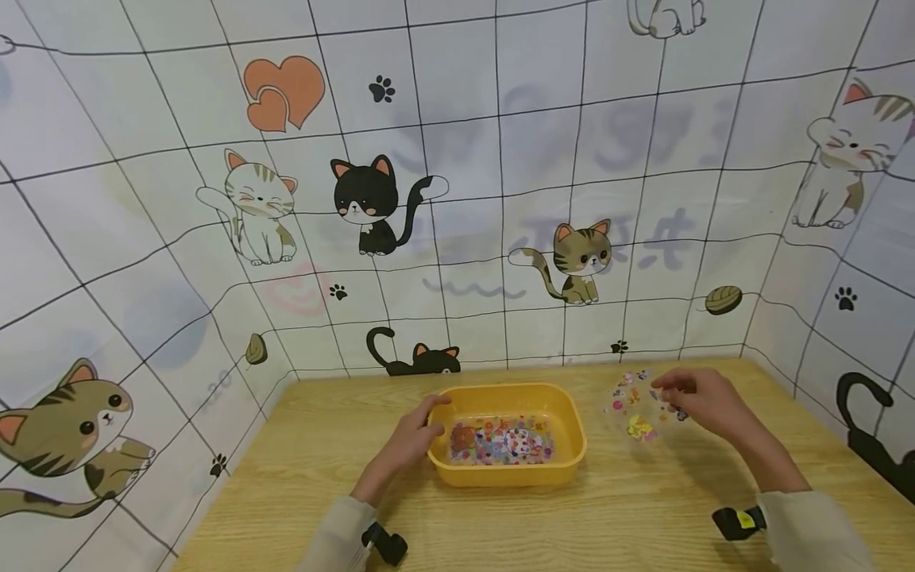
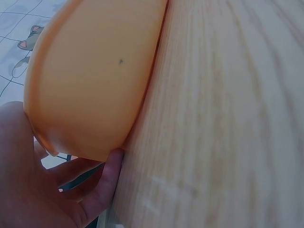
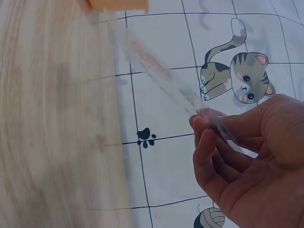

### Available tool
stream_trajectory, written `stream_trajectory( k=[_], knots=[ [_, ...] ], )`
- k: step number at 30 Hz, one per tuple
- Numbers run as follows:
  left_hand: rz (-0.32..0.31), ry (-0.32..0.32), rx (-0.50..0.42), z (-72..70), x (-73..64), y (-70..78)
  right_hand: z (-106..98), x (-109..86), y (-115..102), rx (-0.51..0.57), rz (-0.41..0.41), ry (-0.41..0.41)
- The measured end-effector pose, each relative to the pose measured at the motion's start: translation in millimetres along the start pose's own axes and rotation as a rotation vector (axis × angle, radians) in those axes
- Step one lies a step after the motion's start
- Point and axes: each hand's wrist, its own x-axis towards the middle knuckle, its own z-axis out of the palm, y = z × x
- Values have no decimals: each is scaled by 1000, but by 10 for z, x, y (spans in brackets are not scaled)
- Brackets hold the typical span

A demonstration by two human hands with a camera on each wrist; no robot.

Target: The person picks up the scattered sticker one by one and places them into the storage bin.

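A yellow plastic basin point(image 1: 507, 477) stands on the wooden table, with colourful cartoon stickers point(image 1: 500, 441) lying over its floor. My left hand point(image 1: 409, 435) holds the basin's left end; in the left wrist view, its fingers point(image 2: 108, 175) curl about the end wall close to the table. To the right of the basin, my right hand point(image 1: 708, 401) pinches the edge of a clear sheet of small cartoon stickers point(image 1: 632, 413). The right wrist view catches this clear sheet point(image 3: 161, 71) nearly edge-on, between thumb and fingertips, above the table.
Behind and on both sides of the wooden table point(image 1: 343, 413) hangs a white grid-patterned cloth point(image 1: 472, 159) printed with cats, hearts and paws. Black straps with small devices sit at the left wrist point(image 1: 386, 544) and right wrist point(image 1: 739, 523).
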Motion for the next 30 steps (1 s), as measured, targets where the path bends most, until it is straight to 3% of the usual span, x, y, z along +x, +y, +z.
stream_trajectory(
  k=[8,16,30],
  knots=[
    [-3,4,-5,-6,-6,-10,-29,-14,-229,43,-24,36],
    [7,2,0,5,-4,-25,-54,-62,-444,14,-22,89],
    [14,17,9,0,-12,-12,-52,-80,-631,-31,-33,117]
  ],
)
